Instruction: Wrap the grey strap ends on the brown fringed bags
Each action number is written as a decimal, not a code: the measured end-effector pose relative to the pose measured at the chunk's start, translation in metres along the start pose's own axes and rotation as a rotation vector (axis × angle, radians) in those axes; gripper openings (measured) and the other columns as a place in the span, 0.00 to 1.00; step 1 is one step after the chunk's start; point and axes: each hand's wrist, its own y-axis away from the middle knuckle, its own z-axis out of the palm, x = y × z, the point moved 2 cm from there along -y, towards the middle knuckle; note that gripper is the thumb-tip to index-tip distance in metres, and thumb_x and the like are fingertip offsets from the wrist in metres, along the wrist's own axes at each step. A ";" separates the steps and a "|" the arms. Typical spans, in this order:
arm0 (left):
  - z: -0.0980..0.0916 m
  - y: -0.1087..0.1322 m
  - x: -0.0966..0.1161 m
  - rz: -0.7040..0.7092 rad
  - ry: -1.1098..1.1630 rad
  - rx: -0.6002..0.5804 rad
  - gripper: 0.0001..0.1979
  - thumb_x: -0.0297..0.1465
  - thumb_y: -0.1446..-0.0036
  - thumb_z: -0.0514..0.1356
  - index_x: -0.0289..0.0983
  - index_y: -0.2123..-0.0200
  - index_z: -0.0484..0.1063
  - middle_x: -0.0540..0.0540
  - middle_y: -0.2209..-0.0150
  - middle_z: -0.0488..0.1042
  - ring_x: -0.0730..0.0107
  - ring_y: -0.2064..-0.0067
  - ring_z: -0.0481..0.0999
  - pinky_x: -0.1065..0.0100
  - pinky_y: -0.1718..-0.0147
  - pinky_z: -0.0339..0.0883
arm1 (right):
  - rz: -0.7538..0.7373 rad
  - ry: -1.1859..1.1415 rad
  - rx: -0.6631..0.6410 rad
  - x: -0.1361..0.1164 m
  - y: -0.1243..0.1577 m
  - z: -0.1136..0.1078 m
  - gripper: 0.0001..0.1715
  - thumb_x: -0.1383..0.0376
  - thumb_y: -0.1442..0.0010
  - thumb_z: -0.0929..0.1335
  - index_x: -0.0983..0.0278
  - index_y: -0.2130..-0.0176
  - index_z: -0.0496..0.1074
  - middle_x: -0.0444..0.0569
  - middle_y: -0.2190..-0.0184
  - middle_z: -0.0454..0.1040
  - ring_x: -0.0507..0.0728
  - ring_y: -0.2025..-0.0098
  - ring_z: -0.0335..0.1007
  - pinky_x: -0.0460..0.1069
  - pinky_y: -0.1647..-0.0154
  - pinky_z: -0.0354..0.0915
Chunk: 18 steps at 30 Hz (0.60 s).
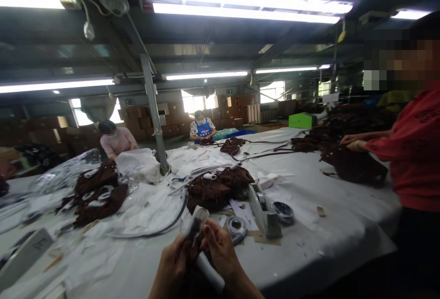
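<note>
Low in the picture, my left hand (173,262) and my right hand (220,248) are closed together round a dark brown strap or handle partly wrapped in white paper (196,225). A white wrapped length (209,274) runs down below my right hand. Just beyond my hands lie a roll of tape (237,228) and a grey tape dispenser (263,212). A brown fringed bag (216,189) sits further back on the white-covered table (343,225).
More brown fringed bags (96,193) lie at the left, with plastic wrapping (137,166) behind them. A metal pole (153,111) rises from the table. A person in red (412,152) handles bags at the right; two other people work at the far side.
</note>
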 end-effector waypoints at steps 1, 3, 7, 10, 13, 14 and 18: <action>0.000 0.001 0.001 0.014 0.002 -0.006 0.20 0.48 0.42 0.55 0.39 0.77 0.68 0.49 0.78 0.69 0.68 0.76 0.65 0.71 0.75 0.59 | 0.015 -0.018 -0.028 -0.003 -0.001 0.006 0.32 0.40 0.46 0.67 0.65 0.61 0.72 0.40 0.80 0.68 0.48 0.81 0.59 0.43 0.80 0.56; 0.000 0.001 0.002 0.029 -0.013 -0.063 0.20 0.47 0.42 0.55 0.39 0.77 0.68 0.49 0.78 0.70 0.68 0.76 0.66 0.70 0.75 0.59 | 0.030 -0.036 -0.037 -0.007 -0.001 0.016 0.29 0.41 0.46 0.68 0.64 0.68 0.71 0.38 0.84 0.65 0.48 0.83 0.57 0.43 0.81 0.54; -0.007 0.003 -0.007 0.004 -0.087 -0.149 0.20 0.47 0.41 0.54 0.39 0.76 0.68 0.50 0.81 0.67 0.69 0.77 0.64 0.71 0.77 0.57 | 0.056 -0.153 0.103 -0.010 -0.004 0.019 0.28 0.42 0.48 0.69 0.63 0.74 0.66 0.35 0.86 0.59 0.46 0.85 0.49 0.43 0.84 0.48; -0.018 0.011 -0.029 0.016 -0.128 -0.087 0.20 0.48 0.41 0.54 0.39 0.75 0.67 0.51 0.80 0.67 0.70 0.77 0.65 0.72 0.77 0.58 | 0.049 -0.233 0.240 -0.015 -0.017 0.007 0.30 0.40 0.53 0.72 0.62 0.74 0.64 0.34 0.85 0.57 0.45 0.85 0.48 0.42 0.85 0.47; -0.028 0.022 -0.053 0.024 -0.164 -0.083 0.21 0.49 0.40 0.51 0.39 0.72 0.69 0.50 0.78 0.70 0.68 0.76 0.69 0.71 0.75 0.63 | 0.047 -0.219 0.244 -0.016 -0.029 -0.001 0.30 0.41 0.56 0.73 0.63 0.74 0.64 0.35 0.85 0.59 0.45 0.84 0.50 0.42 0.84 0.49; -0.031 0.024 -0.058 0.021 -0.180 -0.082 0.20 0.48 0.39 0.51 0.39 0.70 0.71 0.49 0.76 0.73 0.66 0.74 0.72 0.70 0.74 0.65 | 0.054 -0.209 0.223 -0.015 -0.031 -0.001 0.30 0.41 0.56 0.73 0.63 0.75 0.65 0.35 0.85 0.59 0.46 0.84 0.51 0.42 0.84 0.49; -0.035 0.015 -0.046 0.036 -0.249 0.041 0.24 0.47 0.41 0.54 0.37 0.50 0.70 0.41 0.56 0.79 0.54 0.54 0.78 0.61 0.55 0.71 | 0.065 -0.163 0.121 -0.006 -0.026 0.010 0.30 0.40 0.50 0.69 0.64 0.74 0.67 0.37 0.85 0.61 0.46 0.84 0.51 0.43 0.84 0.49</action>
